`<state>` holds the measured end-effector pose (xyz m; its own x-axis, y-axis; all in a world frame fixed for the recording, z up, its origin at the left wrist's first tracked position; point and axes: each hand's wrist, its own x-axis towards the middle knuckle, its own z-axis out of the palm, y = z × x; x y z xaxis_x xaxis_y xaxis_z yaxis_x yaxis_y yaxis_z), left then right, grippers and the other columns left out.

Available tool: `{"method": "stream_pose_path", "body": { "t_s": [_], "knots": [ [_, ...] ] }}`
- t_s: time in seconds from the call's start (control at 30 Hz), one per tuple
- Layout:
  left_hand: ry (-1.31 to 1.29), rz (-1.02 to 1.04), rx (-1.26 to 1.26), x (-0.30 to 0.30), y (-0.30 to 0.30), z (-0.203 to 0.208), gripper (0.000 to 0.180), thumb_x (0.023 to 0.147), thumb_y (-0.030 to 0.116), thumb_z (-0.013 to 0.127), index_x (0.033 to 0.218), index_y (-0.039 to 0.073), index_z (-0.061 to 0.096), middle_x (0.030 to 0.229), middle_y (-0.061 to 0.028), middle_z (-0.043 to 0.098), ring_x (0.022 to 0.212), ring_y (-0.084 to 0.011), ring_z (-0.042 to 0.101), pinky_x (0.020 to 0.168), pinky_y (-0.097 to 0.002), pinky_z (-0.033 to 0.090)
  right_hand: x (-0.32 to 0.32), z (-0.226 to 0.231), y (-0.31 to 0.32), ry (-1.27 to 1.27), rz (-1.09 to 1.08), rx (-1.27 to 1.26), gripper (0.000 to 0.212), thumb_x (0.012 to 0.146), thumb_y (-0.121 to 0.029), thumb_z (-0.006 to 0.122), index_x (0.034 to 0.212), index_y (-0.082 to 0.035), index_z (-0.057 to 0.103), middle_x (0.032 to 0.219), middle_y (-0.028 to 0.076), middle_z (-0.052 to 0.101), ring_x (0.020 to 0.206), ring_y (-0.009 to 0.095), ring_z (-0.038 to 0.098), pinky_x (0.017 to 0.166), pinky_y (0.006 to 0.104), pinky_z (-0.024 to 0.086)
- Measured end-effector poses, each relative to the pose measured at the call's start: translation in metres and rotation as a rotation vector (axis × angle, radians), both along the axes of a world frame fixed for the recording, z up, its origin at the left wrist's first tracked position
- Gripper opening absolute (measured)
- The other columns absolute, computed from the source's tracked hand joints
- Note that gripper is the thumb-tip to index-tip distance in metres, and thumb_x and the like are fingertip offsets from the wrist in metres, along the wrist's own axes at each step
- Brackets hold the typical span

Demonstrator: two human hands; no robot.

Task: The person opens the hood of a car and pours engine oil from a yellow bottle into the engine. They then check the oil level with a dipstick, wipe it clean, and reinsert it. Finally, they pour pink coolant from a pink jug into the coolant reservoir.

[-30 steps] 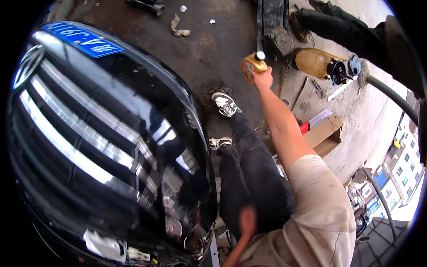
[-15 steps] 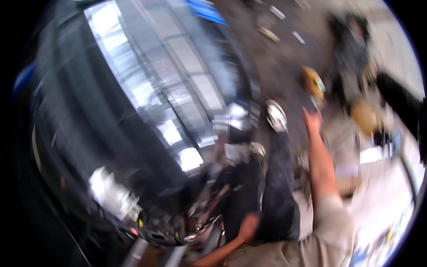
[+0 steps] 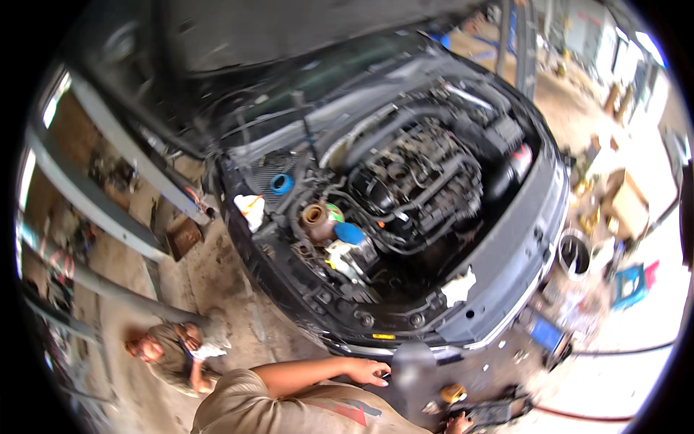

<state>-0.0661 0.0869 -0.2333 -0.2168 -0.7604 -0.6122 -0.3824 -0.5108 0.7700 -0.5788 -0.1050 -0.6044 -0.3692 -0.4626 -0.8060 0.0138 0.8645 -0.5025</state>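
While the left hand [image 3: 369, 371] hangs near the black car [image 3: 499, 293], fingers loosely curled, I log the gold bottle [image 3: 453, 393] near the right hand [image 3: 457, 424], whose fingers are unclear; whether either pinches anything, I cannot tell.

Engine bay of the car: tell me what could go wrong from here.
1. The brown tank seems to have an uncovered neck, so dirt might drop in.
2. The white cloth-like piece lies loose on the car's front edge and could slip down beside the engine.
3. The gold bottle appears to rest on the floor beyond the right hand; a foot might knock it.
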Motion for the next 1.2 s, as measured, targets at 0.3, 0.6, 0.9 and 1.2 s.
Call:
{"method": "stream_pose_path", "body": {
  "t_s": [0.3,0.6,0.9,1.2],
  "knots": [
    [-0.589,1.433,-0.666,0.300,0.077,0.097,0.031,0.082,0.028,0.073,0.096,0.005,0.059,0.077,-0.0068,0.063,0.071,-0.0170,0.061,0.068,-0.0323,0.051,0.173,0.188,-0.124,-0.181,0.197,-0.381,0.039,0.093,-0.030,0.050,0.130,-0.029,0.037,0.122,0.013,0.053,0.107,0.029,0.052,0.077,0.0448,0.046],
    [-1.441,1.244,0.229,0.495,0.142,0.083,0.045,0.080,0.028,0.067,0.120,0.013,0.054,0.118,-0.0151,0.053,0.106,-0.0303,0.059,0.085,-0.0404,0.052,0.273,0.274,-0.043,0.149,0.452,-0.604,0.040,0.088,-0.011,0.054,0.124,-0.014,0.038,0.086,0.013,0.060,0.059,0.021,0.055,0.042,0.0318,0.045],
    [-1.496,1.050,0.182,0.515,0.141,0.091,0.029,0.091,0.033,0.057,0.110,0.012,0.060,0.123,-0.0130,0.050,0.113,-0.0296,0.056,0.084,-0.0423,0.051,0.255,0.253,-0.022,0.107,0.539,-0.586,0.041,0.086,-0.010,0.057,0.122,-0.009,0.037,0.081,0.015,0.059,0.056,0.025,0.057,0.044,0.0381,0.050],
    [-1.451,1.053,-0.059,0.442,0.173,0.128,0.027,0.095,0.025,0.049,0.107,0.001,0.051,0.110,-0.0225,0.057,0.088,-0.0388,0.066,0.073,-0.0464,0.054,0.315,0.267,-0.039,-0.021,0.846,-0.637,0.038,0.089,-0.010,0.056,0.122,-0.008,0.038,0.082,0.015,0.062,0.050,0.020,0.058,0.042,0.0320,0.047]
  ]
}}
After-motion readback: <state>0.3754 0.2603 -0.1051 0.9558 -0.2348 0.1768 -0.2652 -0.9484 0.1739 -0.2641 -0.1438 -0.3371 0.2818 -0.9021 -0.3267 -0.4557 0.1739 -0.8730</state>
